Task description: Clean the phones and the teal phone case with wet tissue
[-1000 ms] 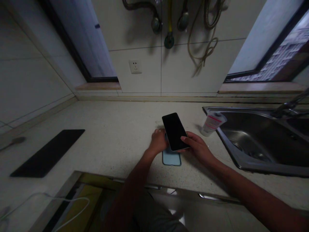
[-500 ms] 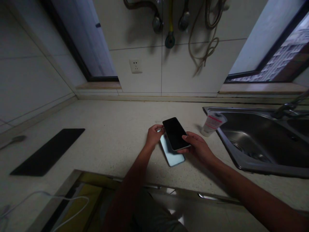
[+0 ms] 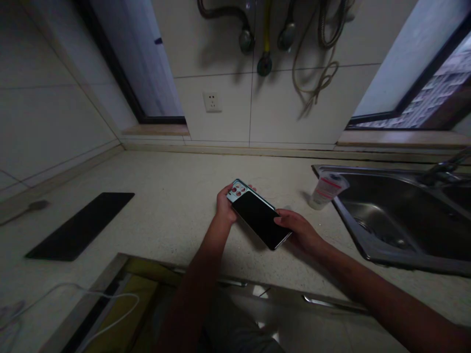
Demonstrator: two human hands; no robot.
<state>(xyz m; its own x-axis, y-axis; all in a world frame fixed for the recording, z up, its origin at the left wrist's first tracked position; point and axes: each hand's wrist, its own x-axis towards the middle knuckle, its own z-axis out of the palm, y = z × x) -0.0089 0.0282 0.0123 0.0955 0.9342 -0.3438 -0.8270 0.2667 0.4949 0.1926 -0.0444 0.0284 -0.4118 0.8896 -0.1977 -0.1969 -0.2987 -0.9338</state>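
Observation:
A pale blue phone case (image 3: pixel 239 189) with round camera openings is in my left hand (image 3: pixel 225 206), which grips its far end with the fingers curled beneath and the tips showing past the far edge. Over the case lies a phone (image 3: pixel 259 220), its dark screen facing up and its near end reaching past the case. My right hand (image 3: pixel 298 228) holds the phone at its right side, thumb on the screen. Most of the case is hidden under the phone. Both things are held above the pale countertop (image 3: pixel 184 211).
A clear plastic cup (image 3: pixel 326 191) with red print leans by the rim of a steel sink (image 3: pixel 353 235) on the right. On the left lie a dark flat board (image 3: pixel 83 225) and a white cable (image 3: pixel 99 294). A socket (image 3: pixel 212 102) and pipes are on the back wall.
The case has come up off the countertop in my left hand, against the phone's underside. The phone has turned, with its near end swung right and towards me. The view has shifted slightly.

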